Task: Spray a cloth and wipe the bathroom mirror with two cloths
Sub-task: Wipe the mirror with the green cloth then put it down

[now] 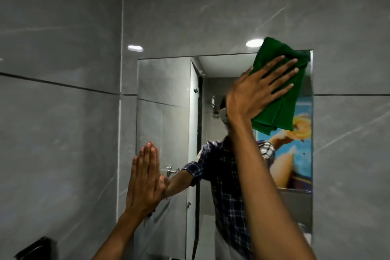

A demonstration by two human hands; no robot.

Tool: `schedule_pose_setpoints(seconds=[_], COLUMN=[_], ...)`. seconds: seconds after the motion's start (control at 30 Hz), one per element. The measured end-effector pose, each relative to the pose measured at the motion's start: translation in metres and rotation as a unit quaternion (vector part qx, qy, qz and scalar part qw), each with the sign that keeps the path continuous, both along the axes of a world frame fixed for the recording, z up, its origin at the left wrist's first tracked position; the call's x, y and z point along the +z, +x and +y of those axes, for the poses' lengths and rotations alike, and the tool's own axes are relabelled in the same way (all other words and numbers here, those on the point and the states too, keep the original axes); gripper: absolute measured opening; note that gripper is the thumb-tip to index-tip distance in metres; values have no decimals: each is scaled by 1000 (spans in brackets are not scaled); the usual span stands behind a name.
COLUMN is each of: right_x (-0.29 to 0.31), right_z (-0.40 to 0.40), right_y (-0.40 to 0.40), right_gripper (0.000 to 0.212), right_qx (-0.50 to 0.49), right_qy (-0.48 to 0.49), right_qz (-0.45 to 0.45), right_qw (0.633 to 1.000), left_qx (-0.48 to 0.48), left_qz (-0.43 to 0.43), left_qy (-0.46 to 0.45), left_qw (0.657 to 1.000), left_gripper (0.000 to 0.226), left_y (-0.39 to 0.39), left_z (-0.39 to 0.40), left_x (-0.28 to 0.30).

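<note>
A tall rectangular mirror (166, 95) is set into the grey tiled wall. My right hand (255, 93) lies flat, fingers spread, on a folded green cloth (278, 110) and presses it against the mirror's upper right corner. The cloth's top edge reaches past the mirror's top rim. My left hand (145, 179) rests flat with fingers together on the mirror's left edge, holding nothing. No second cloth or spray bottle is in sight. The glass reflects a person in a checked shirt.
Glossy grey wall tiles (63, 112) surround the mirror, with a wall corner just left of it. A dark object (35, 248) sits at the bottom left edge. A colourful picture (299, 150) and a door handle (168, 170) show as reflections.
</note>
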State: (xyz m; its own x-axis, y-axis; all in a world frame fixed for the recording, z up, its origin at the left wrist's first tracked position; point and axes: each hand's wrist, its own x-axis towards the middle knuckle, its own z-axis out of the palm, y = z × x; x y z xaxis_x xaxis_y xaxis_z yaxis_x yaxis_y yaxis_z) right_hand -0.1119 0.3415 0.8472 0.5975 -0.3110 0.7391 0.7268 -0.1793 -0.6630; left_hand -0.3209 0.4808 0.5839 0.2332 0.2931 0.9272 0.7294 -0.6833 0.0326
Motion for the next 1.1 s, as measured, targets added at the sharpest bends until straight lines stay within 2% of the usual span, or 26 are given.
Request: schedule_pose_setpoints(seconds=[0.2, 0.3, 0.37, 0.43, 0.53, 0.6, 0.67, 0.73, 0.9, 1.03, 1.1], right_x=[-15, -31, -41, -50, -68, -80, -90, -101, -165, -195, -197], right_z=[84, 110, 118, 114, 97, 77, 49, 15, -59, -43, -20], right_y=[-145, -187, -190, -178, -143, -108, -61, -8, 94, 74, 43], right_gripper=[73, 77, 77, 76, 76, 78, 82, 85, 78, 74, 74], right_qx=[116, 163, 167, 166, 158, 144, 116, 71, 22, 19, 29], right_qy=[-58, -118, -159, -197, -267, -297, -302, -281, -189, -91, -85], right_qz=[-162, -230, -277, -338, -431, -454, -438, -390, -194, -81, -78], right_qw=[978, 952, 933, 905, 847, 828, 839, 874, 962, 992, 993], left_qx=[-25, -59, -62, -40, -7, 5, 13, 21, 23, 22, 17], left_qz=[-16, -97, -114, -60, -17, -5, 5, 6, -1, -9, -12], left_qy=[20, 36, 82, 98, 54, 25, 15, 8, 8, 25, 34], left_qw=[999, 993, 988, 993, 998, 1000, 1000, 1000, 1000, 999, 999], left_gripper=[77, 72, 73, 71, 71, 73, 76, 80, 82, 83, 85], left_y=[-1, -4, -5, -5, 0, -1, -1, -2, 0, 4, 5], left_z=[-5, -9, -13, -11, -5, -3, -1, 1, 2, 1, -1], left_x=[-1, 3, 7, 6, 1, 1, 2, 1, -2, -1, 0])
